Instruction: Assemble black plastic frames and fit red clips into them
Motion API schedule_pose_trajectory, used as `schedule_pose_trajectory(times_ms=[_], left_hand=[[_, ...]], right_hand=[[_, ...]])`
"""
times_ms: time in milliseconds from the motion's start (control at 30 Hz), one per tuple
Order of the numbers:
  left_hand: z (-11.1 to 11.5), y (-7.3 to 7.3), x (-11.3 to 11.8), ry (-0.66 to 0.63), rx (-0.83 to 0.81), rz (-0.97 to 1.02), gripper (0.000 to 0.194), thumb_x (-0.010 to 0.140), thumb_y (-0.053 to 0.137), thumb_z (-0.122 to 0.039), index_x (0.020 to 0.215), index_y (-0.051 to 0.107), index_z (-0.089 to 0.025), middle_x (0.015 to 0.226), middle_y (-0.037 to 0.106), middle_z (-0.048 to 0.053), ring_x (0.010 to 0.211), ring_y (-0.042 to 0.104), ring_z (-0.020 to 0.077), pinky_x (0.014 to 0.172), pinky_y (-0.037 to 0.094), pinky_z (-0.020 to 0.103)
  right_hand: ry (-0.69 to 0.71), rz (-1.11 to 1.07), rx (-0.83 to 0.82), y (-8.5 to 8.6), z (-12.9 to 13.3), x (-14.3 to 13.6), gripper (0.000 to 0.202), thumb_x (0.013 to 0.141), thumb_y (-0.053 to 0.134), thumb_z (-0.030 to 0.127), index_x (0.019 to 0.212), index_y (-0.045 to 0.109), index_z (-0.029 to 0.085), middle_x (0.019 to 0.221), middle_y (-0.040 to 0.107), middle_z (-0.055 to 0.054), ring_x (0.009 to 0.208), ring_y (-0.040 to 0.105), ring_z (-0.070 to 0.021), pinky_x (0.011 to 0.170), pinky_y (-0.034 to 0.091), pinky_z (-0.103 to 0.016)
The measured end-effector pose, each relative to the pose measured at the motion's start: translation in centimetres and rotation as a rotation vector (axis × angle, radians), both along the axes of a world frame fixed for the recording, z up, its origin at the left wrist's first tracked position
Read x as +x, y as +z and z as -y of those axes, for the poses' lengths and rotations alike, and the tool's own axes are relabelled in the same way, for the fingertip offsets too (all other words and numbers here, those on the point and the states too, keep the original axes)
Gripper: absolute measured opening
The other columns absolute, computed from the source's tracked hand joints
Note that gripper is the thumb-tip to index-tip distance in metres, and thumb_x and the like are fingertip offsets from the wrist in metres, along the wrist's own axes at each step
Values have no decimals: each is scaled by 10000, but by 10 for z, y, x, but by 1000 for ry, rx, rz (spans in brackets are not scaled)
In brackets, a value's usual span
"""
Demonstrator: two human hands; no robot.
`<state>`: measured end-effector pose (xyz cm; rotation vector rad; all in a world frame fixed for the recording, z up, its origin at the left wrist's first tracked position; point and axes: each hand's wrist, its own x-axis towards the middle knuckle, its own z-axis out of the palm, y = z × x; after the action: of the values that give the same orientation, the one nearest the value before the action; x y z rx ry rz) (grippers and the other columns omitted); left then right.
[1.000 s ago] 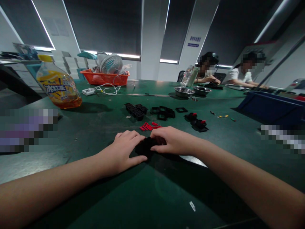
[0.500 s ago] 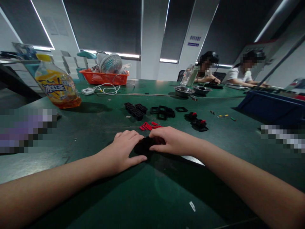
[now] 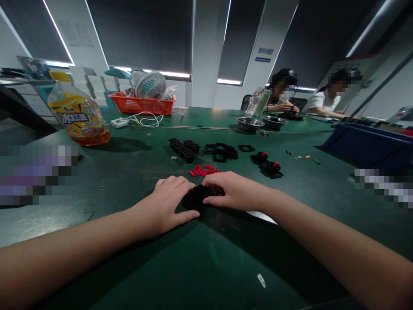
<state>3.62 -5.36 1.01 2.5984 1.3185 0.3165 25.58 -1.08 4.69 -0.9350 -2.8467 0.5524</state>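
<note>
A dark black part [image 3: 197, 196] lies low on the green table [image 3: 206, 267] between my hands; its exact kind is too dark to make out. Around its left side curve the fingers and thumb of my left hand [image 3: 169, 202]. From the right, my right hand [image 3: 230, 189] grips the same part, thumb in front and fingertips partly hidden behind it. Just beyond my fingers lies a small heap of flat red plastic pieces [image 3: 202, 171]. Behind those stand black square housings [image 3: 184, 150] and black square frames [image 3: 221, 150]. Two black assemblies with red tips [image 3: 267, 164] sit to the right.
A bottle of orange drink [image 3: 77, 116] stands at left, near a red basket with a fan [image 3: 142, 104] and a white cable. Metal bowls [image 3: 251, 124] are at the back. A blue bin [image 3: 371, 146] is at right. Two people sit at the far right.
My hands keep almost the same pose around the black part. The whole view has shifted very slightly; nothing on the table has visibly moved.
</note>
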Motion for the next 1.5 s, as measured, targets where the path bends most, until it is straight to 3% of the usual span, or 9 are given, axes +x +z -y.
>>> schedule_pose_trajectory(times_ms=[933,1133,1233,1333,1433,1500], left_hand=[[0,1,-1,4,6,4,434,895,575,-492,1199,568,-182,1191,603,118,1118,530,317,986,400,512],[0,0,-1,-3,8,14,430,894,581,-490,1201,570,-188,1185,603,112,1114,528,316,980,399,511],[0,0,-1,-3,6,15,424,892,589,-476,1201,571,-186,1191,605,109,1124,530,315,986,395,507],[0,1,0,11,-4,5,436,889,596,-467,1215,564,-179,1216,600,117,1146,523,321,1000,384,513],[1,4,0,25,-29,-4,448,896,593,-468,1234,553,-177,1253,591,127,1180,510,326,1017,370,522],[2,5,0,24,-39,-1,448,899,592,-467,1239,550,-178,1264,590,129,1189,508,326,1020,367,523]], right_hand=[[-1,-10,-8,1,-1,-1,187,875,659,318,932,627,144,834,619,-31,719,543,-150,627,385,-249],[0,9,-18,2,0,0,234,873,664,340,990,654,137,859,638,-44,730,563,-156,634,410,-258],[-5,10,-57,8,-5,8,352,853,685,409,1076,669,137,891,656,-53,769,596,-171,665,443,-271],[-80,-38,-65,14,-20,23,413,870,637,485,1122,679,161,939,696,-58,825,636,-192,713,481,-290],[-325,-35,145,18,-45,39,313,925,562,416,1069,702,175,1000,728,-61,889,666,-198,802,501,-302],[-530,168,349,18,-65,48,289,952,507,322,1100,698,163,1021,734,-80,915,675,-204,828,504,-299]])
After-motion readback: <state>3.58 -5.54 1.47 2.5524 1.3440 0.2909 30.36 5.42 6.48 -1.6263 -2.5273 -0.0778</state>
